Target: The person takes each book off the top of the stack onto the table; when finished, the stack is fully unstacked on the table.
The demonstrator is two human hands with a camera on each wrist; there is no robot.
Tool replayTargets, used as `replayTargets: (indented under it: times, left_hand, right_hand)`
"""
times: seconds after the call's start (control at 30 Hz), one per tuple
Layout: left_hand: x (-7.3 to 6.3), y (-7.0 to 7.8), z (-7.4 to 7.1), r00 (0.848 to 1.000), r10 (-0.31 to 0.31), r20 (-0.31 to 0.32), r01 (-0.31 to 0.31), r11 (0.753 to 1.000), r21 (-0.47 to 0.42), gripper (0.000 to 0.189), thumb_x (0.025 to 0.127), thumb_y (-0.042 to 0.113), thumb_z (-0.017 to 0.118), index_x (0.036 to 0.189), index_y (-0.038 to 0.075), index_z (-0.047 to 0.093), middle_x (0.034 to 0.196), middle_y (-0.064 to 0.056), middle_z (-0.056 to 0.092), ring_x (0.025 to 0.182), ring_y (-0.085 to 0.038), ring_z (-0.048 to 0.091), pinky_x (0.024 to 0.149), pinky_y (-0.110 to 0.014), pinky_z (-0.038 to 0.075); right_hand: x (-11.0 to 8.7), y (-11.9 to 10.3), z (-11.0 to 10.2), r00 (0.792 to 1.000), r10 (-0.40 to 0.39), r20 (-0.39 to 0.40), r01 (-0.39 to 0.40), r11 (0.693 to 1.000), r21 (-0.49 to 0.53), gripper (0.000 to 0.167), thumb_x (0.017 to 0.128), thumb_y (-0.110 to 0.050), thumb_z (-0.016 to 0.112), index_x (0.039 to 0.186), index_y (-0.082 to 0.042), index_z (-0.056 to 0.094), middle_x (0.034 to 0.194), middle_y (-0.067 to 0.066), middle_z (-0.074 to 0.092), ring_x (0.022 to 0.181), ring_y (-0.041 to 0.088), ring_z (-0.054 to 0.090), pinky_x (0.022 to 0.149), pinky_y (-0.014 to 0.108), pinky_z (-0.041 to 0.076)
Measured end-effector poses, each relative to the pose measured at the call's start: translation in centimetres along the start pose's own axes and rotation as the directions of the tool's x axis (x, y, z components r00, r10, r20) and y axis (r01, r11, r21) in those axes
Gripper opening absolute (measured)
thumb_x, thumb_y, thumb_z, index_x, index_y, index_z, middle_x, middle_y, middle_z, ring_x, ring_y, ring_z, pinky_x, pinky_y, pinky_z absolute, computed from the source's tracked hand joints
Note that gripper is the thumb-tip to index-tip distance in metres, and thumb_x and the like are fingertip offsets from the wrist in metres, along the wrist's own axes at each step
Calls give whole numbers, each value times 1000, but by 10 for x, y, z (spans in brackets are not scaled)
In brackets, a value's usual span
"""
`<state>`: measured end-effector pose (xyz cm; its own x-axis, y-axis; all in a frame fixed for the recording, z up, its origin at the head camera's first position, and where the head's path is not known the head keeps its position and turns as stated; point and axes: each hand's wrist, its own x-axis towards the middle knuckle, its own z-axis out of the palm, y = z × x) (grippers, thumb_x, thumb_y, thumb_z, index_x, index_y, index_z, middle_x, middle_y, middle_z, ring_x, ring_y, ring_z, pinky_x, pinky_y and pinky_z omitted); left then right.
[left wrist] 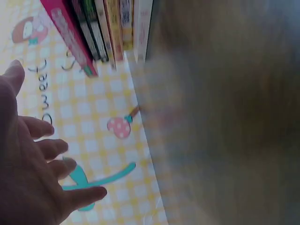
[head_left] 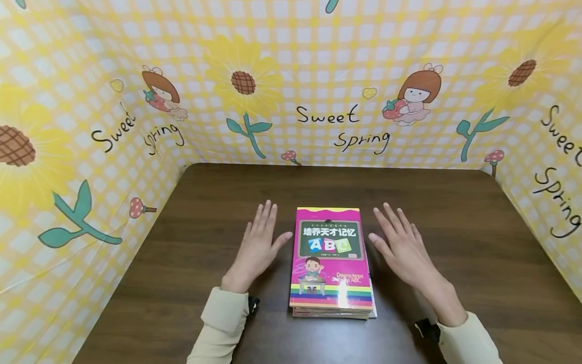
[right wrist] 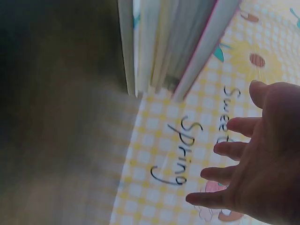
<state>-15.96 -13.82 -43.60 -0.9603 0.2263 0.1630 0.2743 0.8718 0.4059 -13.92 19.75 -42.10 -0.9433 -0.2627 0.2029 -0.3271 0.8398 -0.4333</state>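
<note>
A stack of several books [left wrist: 112, 28] lies on the table, its spines facing the left hand and its page edges facing the right. On top is a pink book [head_left: 327, 268] with a green chalkboard panel, the letters ABC and a cartoon child at a desk. My left hand [head_left: 259, 242] is to the left of the stack, fingers straight and spread, thumb nearest the pink cover. On the other side my right hand [head_left: 402, 250] mirrors it, fingers extended, thumb toward the cover. A gap separates each hand from the books, and neither holds anything.
The dark brown wooden table [head_left: 204, 202] extends around the stack. Behind it and along both sides hangs a yellow checked cloth [head_left: 291, 60] printed with flowers and "Sweet Spring". Black straps [head_left: 427, 329] circle both wrists by the cream sleeves.
</note>
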Motion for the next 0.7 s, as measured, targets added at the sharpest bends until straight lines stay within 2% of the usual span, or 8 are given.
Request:
replayTargets:
  times: [0.1, 0.17, 0.27, 0.47, 0.57, 0.7]
  left_hand:
    - [-8, 10, 4, 999, 9, 48, -7, 999, -40, 82, 97, 53, 46, 155, 9, 9, 161, -10, 5, 147, -28, 3, 114, -56, 18]
    - [-14, 17, 7, 995, 11, 101, -2, 996, -86, 84, 96, 55, 46, 155, 8, 8, 161, -11, 5, 147, -28, 5, 113, -54, 20]
    - [-22, 27, 10, 983, -17, 181, 53, 979, -199, 88, 94, 58, 48, 156, 10, 9, 161, -11, 8, 147, -28, 9, 112, -53, 23]
    - [-27, 35, 15, 953, -133, 271, 233, 897, -377, 91, 90, 54, 58, 156, 13, 12, 159, -9, 19, 143, -29, 24, 110, -53, 30]
    - [-25, 37, 18, 945, -159, 287, 277, 855, -439, 89, 90, 47, 64, 155, 11, 15, 156, -11, 27, 139, -29, 33, 108, -51, 34]
    - [-23, 40, 20, 941, -180, 288, 315, 781, -540, 85, 90, 32, 69, 154, 8, 19, 150, -15, 38, 129, -29, 47, 101, -47, 43]
  right_hand:
    - [-7, -4, 5, 1000, -8, 18, 8, 1000, -10, 66, 98, -40, 52, 154, -17, 26, 160, 13, 16, 144, 41, 9, 105, 71, 14]
    - [-11, -7, 9, 1000, -5, 31, 6, 1000, -10, 67, 97, -40, 54, 153, -16, 27, 160, 13, 17, 144, 41, 10, 105, 71, 15]
    - [-17, -12, 13, 998, 2, 59, -2, 1000, 10, 67, 97, -42, 54, 153, -15, 29, 159, 13, 18, 144, 40, 12, 105, 70, 16]
    - [-26, -18, 21, 994, -4, 108, -2, 999, 52, 69, 96, -47, 53, 152, -14, 30, 157, 13, 24, 143, 40, 17, 105, 69, 19]
    - [-28, -18, 22, 993, -5, 115, -2, 998, 61, 70, 96, -47, 53, 152, -14, 30, 157, 12, 25, 143, 40, 19, 105, 69, 20]
    - [-29, -18, 22, 990, 3, 144, -17, 995, 100, 73, 95, -51, 51, 154, -16, 27, 158, 12, 24, 141, 40, 24, 103, 69, 25]
